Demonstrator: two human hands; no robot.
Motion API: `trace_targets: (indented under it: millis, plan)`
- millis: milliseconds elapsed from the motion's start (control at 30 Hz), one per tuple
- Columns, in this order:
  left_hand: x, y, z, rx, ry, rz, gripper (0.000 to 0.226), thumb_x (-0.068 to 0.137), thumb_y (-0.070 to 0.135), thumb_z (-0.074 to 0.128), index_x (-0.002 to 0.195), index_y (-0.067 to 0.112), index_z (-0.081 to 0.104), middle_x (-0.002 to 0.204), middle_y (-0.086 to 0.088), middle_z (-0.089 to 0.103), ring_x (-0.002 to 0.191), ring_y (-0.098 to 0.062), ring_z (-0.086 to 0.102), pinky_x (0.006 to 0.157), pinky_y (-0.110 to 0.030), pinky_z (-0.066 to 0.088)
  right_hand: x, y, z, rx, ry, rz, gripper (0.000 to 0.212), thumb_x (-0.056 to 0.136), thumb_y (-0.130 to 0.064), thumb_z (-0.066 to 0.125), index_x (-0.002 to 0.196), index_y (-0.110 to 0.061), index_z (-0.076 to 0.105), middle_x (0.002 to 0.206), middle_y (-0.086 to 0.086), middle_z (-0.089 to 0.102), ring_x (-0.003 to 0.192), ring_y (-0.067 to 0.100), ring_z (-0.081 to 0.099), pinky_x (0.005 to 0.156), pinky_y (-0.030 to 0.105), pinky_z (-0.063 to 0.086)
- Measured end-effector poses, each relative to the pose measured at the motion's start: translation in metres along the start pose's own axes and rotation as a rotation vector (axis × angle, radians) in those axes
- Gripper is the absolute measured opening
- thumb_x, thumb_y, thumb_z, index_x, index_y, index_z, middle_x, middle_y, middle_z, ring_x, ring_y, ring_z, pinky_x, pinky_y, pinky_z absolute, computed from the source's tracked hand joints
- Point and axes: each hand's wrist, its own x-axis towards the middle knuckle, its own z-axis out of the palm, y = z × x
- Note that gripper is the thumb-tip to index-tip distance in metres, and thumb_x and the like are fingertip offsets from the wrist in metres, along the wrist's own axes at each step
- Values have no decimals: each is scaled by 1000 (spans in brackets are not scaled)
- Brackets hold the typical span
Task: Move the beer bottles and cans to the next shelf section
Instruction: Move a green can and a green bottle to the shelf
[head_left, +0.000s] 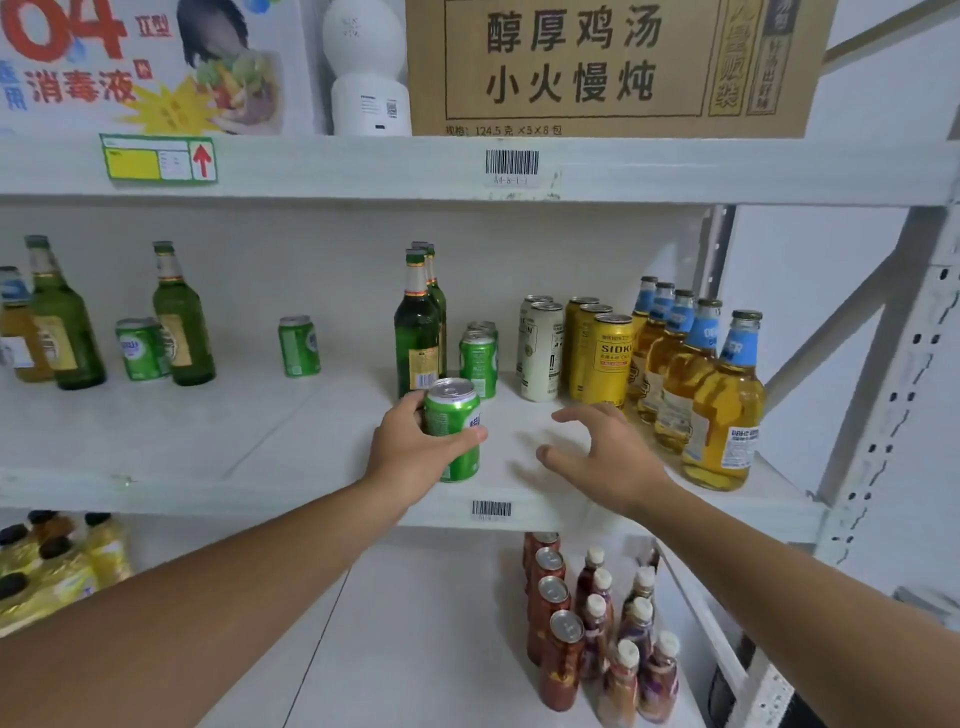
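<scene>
Fingers (470, 435) of left hand (410, 452) wrapped round green can (453, 435) near shelf (311, 493) front edge, right hand (602, 457) spread, empty; mid-transfer, next likely carry or set down, direction unclear.

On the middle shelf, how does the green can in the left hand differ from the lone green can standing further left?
The held can is wrapped in the left hand's grip; the lone can is untouched, with bare shelf around it. The held can sits at the shelf's front edge, the lone can farther back. The held can leans slightly; the lone can stands nearly upright. Both are green cans with silver tops and seem the same brand.
</scene>
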Motion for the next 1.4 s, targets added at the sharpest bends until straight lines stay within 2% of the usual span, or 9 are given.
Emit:
trace_targets:
  millis: [67,200,400,500,667,833,1133,1300,1400]
  plan:
    - [14,-5,9,-6,6,18,48,74,31,100,114,34,73,107,12,81,100,-9,77,93,-36,64,6,2,-2,-28,19,-7,58,90,-52,75,143,-31,63,149,0,52,134,21,55,111,38,46]
    - [38,-10,31,61,40,33,44,76,31,98,113,27,75,102,11,78,89,-3,72,73,-21,55,17,4,4,-26,2,-13,56,90,-52,75,142,-33,63,148,-1,52,132,20,55,112,40,47]
    - [74,-13,57,291,100,-13,47,76,47,95,112,26,73,100,7,75,83,-11,68,68,-27,49,42,9,16,43,-29,-68,54,90,-46,77,141,-34,62,146,-4,50,131,15,54,104,29,43]
    - [89,-14,69,381,153,-38,49,76,53,92,113,27,74,101,5,76,87,-19,69,71,-29,49,54,13,21,83,-38,-88,53,90,-44,78,140,-35,63,144,-5,50,129,12,54,99,24,40]
    - [113,-20,85,419,211,-77,54,75,55,92,114,23,74,103,-1,77,89,-25,72,77,-34,58,68,22,24,129,-47,-95,52,90,-43,78,139,-35,63,142,-7,49,126,9,53,102,27,43]
    - [130,-24,93,430,244,-125,54,78,53,92,116,20,72,102,-2,74,85,-25,66,73,-32,51,75,31,26,151,-60,-87,47,91,-44,78,135,-35,65,139,-9,48,123,9,54,105,29,45]
    - [147,-32,95,400,217,-131,56,77,51,93,117,19,72,108,-4,77,96,-28,73,85,-39,62,76,40,31,134,-56,-94,41,92,-44,77,130,-35,67,136,-10,49,117,5,53,99,23,42]
    - [147,-31,93,374,188,-101,55,78,49,94,118,17,72,109,-4,77,100,-28,73,91,-43,62,72,38,29,125,-59,-80,41,93,-45,76,131,-35,66,137,-10,48,120,6,52,100,24,43]
    - [146,-28,93,373,177,-95,56,80,49,93,119,15,73,112,-6,77,98,-26,71,87,-39,60,67,35,26,122,-57,-65,40,93,-45,76,131,-35,66,138,-10,48,120,7,53,99,25,42]
